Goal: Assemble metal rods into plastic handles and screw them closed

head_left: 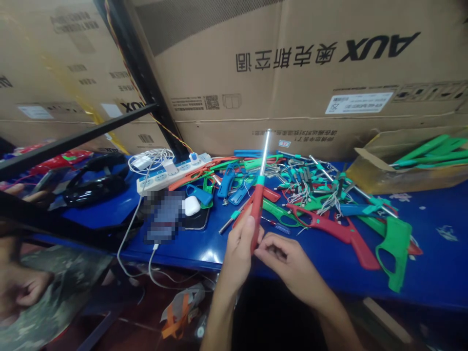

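Note:
My left hand [239, 248] is wrapped round the red handle of a long lighter [258, 204], held upright over the front edge of the blue table [438, 263]. Its teal collar and shiny metal tube point up toward the cardboard boxes. My right hand [288, 261] sits just right of the handle's lower end, fingers curled and pinched against it. Behind the hands lies a heap of red, green and blue lighter shells [329, 224], metal tubes and thin wires [310, 187].
A white power strip [171, 175] with chargers, a phone [197, 219] and a white earbud case [192, 205] lie at left. An open carton [402, 170] of green shells stands at right. Large cardboard boxes [292, 73] wall the back. Another person's hand [25, 287] shows at far left.

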`<state>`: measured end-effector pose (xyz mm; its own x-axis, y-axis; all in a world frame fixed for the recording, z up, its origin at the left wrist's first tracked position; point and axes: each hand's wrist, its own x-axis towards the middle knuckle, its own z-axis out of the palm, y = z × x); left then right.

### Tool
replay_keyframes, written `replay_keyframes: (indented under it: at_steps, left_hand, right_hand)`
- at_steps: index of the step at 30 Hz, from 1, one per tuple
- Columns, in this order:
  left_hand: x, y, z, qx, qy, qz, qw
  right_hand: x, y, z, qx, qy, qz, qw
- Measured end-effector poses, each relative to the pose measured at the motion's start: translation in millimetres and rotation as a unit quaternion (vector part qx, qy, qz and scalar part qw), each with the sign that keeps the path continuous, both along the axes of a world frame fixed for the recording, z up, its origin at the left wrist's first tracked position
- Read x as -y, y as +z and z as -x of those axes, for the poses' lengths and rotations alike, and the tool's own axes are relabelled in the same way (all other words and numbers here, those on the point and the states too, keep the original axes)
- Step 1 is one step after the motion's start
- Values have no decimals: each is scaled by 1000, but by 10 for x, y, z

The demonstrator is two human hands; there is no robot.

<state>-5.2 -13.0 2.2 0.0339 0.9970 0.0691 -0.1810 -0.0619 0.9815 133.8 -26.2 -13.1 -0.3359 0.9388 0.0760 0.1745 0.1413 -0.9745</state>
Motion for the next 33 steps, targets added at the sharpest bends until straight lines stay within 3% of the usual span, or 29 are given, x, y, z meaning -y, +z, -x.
replay_keyframes:
  at_steps: [24,28,33]
  left_hand:
    - [-15,-65,4,-23,25,4,999]
    - [-33,-69,-1,-32,37,-7,999]
    - [-36,-76,-12,-25,45,18,999]
  right_hand:
    - [-18,14,27,-5,-42,-33,999]
    - [-9,25,38,16,-57,-75,995]
    - [53,-21,97,49,-116,-182,975]
